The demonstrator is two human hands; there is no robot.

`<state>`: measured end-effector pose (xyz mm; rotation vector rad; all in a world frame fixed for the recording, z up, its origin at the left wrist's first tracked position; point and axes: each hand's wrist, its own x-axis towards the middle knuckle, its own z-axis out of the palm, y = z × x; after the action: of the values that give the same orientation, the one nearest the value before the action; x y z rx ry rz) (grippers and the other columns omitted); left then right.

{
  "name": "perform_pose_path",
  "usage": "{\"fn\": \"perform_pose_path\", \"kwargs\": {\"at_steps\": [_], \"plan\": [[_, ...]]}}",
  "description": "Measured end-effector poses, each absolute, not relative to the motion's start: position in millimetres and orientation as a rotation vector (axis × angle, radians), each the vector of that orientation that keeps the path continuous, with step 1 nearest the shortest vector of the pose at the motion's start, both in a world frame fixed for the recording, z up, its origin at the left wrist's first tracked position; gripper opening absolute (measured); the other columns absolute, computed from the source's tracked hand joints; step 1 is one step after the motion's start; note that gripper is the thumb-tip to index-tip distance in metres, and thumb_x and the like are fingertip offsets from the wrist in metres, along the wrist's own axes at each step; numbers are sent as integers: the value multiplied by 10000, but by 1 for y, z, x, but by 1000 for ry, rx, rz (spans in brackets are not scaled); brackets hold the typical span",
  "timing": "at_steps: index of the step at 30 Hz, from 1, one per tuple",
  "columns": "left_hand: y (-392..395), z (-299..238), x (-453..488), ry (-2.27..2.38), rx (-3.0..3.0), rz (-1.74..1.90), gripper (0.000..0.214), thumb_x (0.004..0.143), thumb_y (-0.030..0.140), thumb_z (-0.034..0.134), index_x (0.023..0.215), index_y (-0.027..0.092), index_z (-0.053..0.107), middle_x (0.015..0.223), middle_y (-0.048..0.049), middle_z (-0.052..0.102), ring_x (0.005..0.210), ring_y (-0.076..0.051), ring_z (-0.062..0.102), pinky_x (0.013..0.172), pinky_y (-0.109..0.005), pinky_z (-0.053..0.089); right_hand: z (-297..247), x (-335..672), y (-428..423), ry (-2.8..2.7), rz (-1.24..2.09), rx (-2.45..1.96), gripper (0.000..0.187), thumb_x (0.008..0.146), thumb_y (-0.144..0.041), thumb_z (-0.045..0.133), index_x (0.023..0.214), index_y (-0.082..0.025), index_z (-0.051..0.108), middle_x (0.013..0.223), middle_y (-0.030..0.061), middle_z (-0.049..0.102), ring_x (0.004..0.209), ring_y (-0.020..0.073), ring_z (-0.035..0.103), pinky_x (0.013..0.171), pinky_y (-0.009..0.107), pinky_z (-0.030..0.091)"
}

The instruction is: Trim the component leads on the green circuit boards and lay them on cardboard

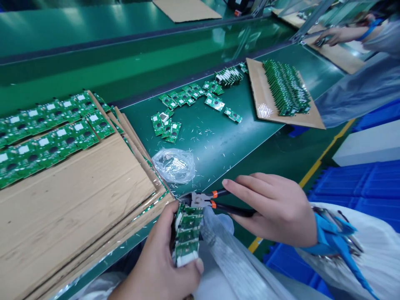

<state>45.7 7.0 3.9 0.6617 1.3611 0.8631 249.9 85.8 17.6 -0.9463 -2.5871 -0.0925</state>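
My left hand (168, 254) grips a short stack of small green circuit boards (188, 231), held on edge near the bottom middle of the head view. Black-handled side cutters (200, 200) with orange bands are in my right hand (275, 208), its fingers wrapped about the handles. The cutter jaws are at the far end of the held boards; whether they close on a wire there I cannot tell. Just beyond the jaws lies a clear plastic bag (174, 165) with thin wire clippings in it. Loose clippings are scattered over the green bench top (215, 146) around it.
Stacked cardboard sheets (78, 200) with rows of circuit boards (46, 129) fill the left. Loose boards (184, 95) lie along the bench's back. Another cardboard sheet (261, 96) bears upright boards (286, 87). A co-worker's hand (336, 36) is at upper right, blue crates (359, 187) below.
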Motion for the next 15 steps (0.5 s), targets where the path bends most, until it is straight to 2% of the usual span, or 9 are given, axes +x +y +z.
{"fn": "perform_pose_path", "kwargs": {"at_steps": [4, 7, 11, 15], "plan": [[13, -3, 37, 1229, 701, 723, 578, 543, 165, 651, 1101, 170, 500, 775, 8, 593, 653, -121, 518, 583, -201, 431, 23, 251, 88, -2700, 209, -1085, 331, 754, -242, 583, 1067, -139, 622, 850, 77, 673, 654, 160, 613, 537, 279, 476], [13, 3, 35, 1245, 620, 705, 654, 525, 169, 689, 1143, 164, 475, 821, -10, 615, 692, -127, 529, 620, -206, 432, 27, 256, 92, -2733, 373, -1127, 408, 732, -280, 599, 1112, -130, 612, 912, 103, 652, 740, 187, 622, 587, 298, 501], [8, 14, 38, 1315, 547, 791, 752, 513, 176, 729, 1204, 174, 433, 1026, -89, 633, 791, -166, 597, 680, -231, 471, 28, 265, 95, -2684, 204, -1077, 468, 723, -293, 617, 1148, -100, 580, 970, 148, 621, 797, 246, 594, 651, 392, 506], [-2, 12, 34, 1329, 600, 829, 721, 538, 245, 764, 1199, 224, 475, 1079, -96, 630, 799, -184, 624, 680, -253, 499, 27, 267, 93, -2604, 70, -1073, 420, 743, -291, 620, 1130, -134, 572, 961, 141, 605, 801, 253, 576, 660, 403, 493]]}}
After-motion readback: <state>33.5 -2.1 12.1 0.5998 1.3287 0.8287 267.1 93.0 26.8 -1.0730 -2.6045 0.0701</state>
